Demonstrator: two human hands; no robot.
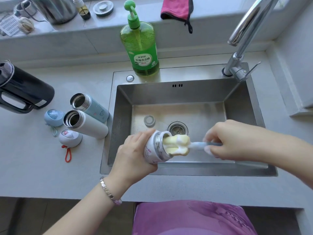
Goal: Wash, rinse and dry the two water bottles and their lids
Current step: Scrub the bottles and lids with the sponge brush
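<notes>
Small white steel-lined bottle with printed pattern (153, 148) is held tilted over the front-left of the stainless steel sink (211, 92), mouth facing right. Left hand (135, 153) grip is wrapped around its body, fingers pressed on the wall. Right hand (225, 141) grip is pinched closed on the pale blue handle of the yellow sponge bottle brush (177, 145); sponge head sits half in the mouth, foam on it and on the right fingers.

Handling, my read: steel body is stiff and light when empty, won't crush, but the wet soapy coating makes it slippery. Full wrap at mid-body is the right hold; keep it low over the basin in case it slips. Sponge head is soft, compresses to enter the neck.

Containers:
- Held bottle: sponge and suds at the mouth, contents deeper in not visible.
- Light blue steel-lined bottle (89, 106) and white steel-lined bottle (85, 123) stand open on the grey counter (33, 167) just left of the sink, touching or nearly so; interiors look dark, can't tell if there's liquid.
- Round blue lid (53, 117) and round white lid with red loop (70, 138) lie on the counter beside them.
- Sink basin: small round grey cap (149, 120) near the drain strainer (177, 129), no standing water seen.
- Green dish-soap pump bottle (139, 46) behind the sink, mostly full.
- Chrome tap (243, 36): no flow visible.
</notes>
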